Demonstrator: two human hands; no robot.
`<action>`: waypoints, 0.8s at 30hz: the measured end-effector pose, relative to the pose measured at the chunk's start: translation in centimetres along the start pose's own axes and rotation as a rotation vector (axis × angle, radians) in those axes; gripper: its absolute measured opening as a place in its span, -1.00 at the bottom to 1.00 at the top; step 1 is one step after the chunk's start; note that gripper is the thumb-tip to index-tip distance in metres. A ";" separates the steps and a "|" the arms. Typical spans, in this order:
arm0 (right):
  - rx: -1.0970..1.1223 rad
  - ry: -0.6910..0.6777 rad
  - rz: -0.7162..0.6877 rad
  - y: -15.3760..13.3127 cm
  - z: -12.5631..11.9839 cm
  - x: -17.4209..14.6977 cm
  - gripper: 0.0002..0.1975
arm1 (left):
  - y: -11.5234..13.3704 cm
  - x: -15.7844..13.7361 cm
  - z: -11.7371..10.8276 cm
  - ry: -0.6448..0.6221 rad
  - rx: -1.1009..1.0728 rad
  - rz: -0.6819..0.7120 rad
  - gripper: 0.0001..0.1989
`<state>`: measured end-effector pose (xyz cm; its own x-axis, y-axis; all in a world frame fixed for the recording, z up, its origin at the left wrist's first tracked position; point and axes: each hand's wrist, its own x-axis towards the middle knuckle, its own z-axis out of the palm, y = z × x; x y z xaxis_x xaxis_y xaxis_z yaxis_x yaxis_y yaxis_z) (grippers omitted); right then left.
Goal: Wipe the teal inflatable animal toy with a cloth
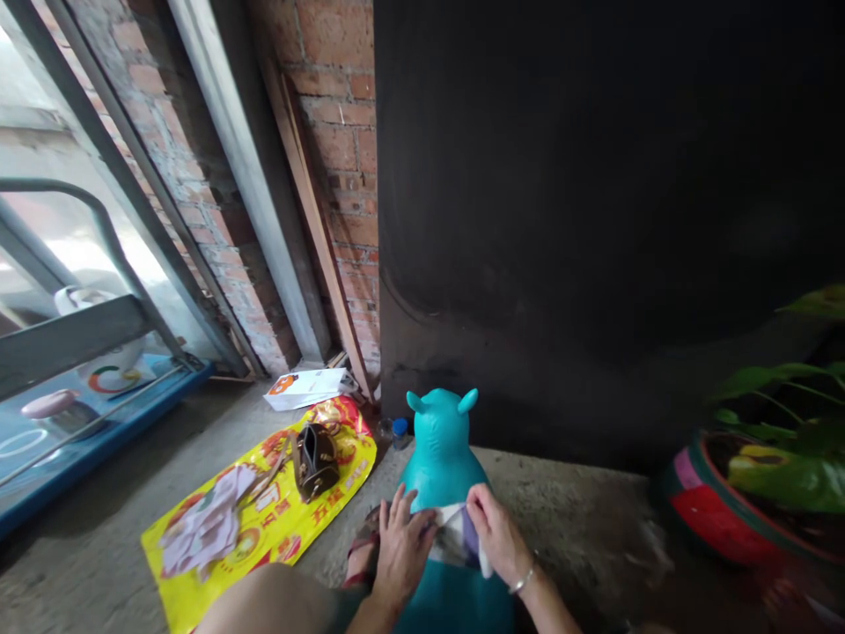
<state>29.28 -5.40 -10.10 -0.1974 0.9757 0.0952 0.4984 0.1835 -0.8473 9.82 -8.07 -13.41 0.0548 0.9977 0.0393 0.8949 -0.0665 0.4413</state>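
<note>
A teal inflatable animal toy [441,475] with two small ears stands between my hands, its head pointing away from me. A white, grey and purple cloth [455,535] lies across its back. My left hand [401,544] rests at the cloth's left end, fingers spread and the thumb side touching the fabric. Pinched fingers of my right hand [496,533], which has a bracelet on the wrist, grip the cloth's right end. Part of the cloth hangs below that hand. My bent knee [264,599] shows at the lower left, with a sandalled foot beside the toy.
On the floor at left lies a yellow plastic sheet [277,528] bearing a brown handbag [315,462] and a pale crumpled cloth [208,519]. Behind are a white paper bag [310,387] and a blue-capped bottle [400,430]. A blue rack [178,383] stands left, a potted plant [713,519] right, a black panel [594,220] ahead.
</note>
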 end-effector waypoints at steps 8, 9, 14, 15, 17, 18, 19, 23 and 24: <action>0.049 -0.105 -0.039 -2.9 1.1 -0.9 -0.69 | -0.1 -0.7 0.8 0.120 -0.074 0.184 -0.79; 0.056 -0.118 -0.027 -3.1 0.8 -1.0 -0.69 | -0.1 -0.6 0.6 0.121 -0.087 0.186 -0.79; 0.037 -0.116 0.039 -3.6 -2.5 -1.3 -0.69 | 0.0 -0.1 -2.0 -0.027 -0.187 0.286 -0.89; 0.027 -0.132 0.050 -3.6 -3.3 -1.5 -0.71 | -0.1 0.0 -2.4 -0.055 -0.199 0.286 -0.87; 0.008 -0.217 0.088 -3.4 -4.7 -2.0 -0.85 | -0.5 0.0 -3.1 -0.086 -0.235 0.259 -0.85; -0.007 -0.274 0.099 -3.2 -5.2 -2.3 -0.89 | -0.8 0.0 -3.3 -0.095 -0.265 0.243 -0.83; -0.031 -0.327 0.097 -2.8 -5.7 -2.7 -0.84 | -1.2 0.0 -3.5 -0.103 -0.300 0.229 -0.81; -0.271 -0.326 0.025 -0.8 -7.0 -3.1 -0.76 | -2.1 0.4 -4.1 -0.131 -0.370 0.203 -0.76; -0.335 -0.279 0.020 -0.5 -7.3 -2.9 -0.73 | -2.1 0.7 -4.5 -0.128 -0.372 0.205 -0.76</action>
<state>35.72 -7.43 -6.16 -0.3825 0.9182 -0.1034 0.7416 0.2383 -0.6271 5.99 -7.30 -10.31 0.2895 0.9554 0.0587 0.6410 -0.2390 0.7294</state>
